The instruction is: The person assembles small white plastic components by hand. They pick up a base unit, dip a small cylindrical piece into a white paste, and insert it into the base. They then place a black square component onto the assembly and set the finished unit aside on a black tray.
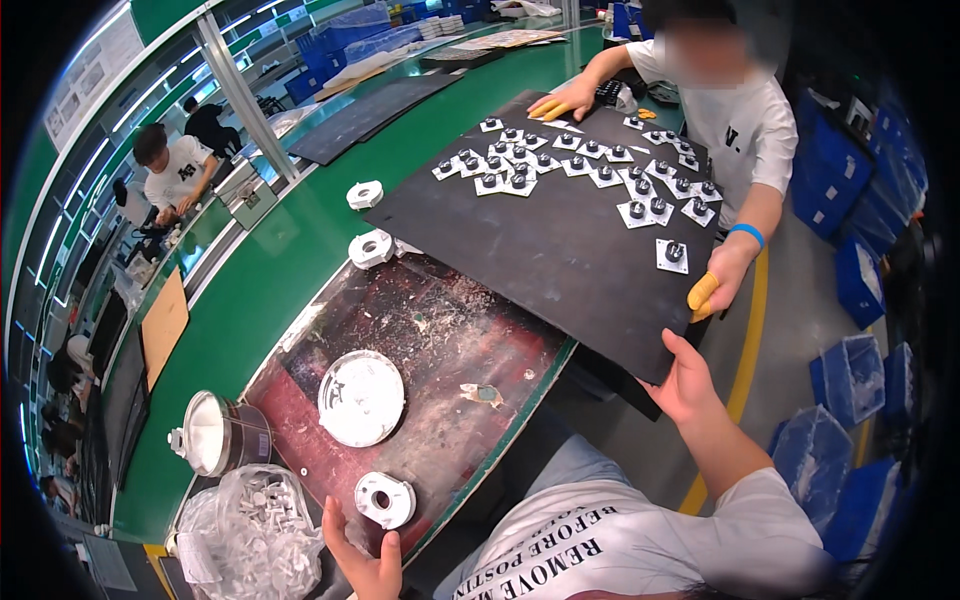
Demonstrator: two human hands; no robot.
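Observation:
A large black board (500,255) carries many small square white plates (672,256) with black round knobs on top. My right hand (690,385) holds its near right corner, thumb at the edge and the other fingers mostly hidden. Opposite me, a person in a white T-shirt grips the board too, one hand (570,100) at its far edge and the other (722,275) just beyond mine, both with yellow finger covers. My left hand (368,565) has thumb and fingers apart and is empty, beside a white ring-shaped part (385,501) on the worn red board.
On the worn red board (450,340) lies a white-smeared round lid (361,398). A tin of white paste (226,436) and a bag of small white parts (255,535) stand at left. Two more ring-shaped parts (371,249) sit near the black board. Blue bins (852,375) line the floor at right.

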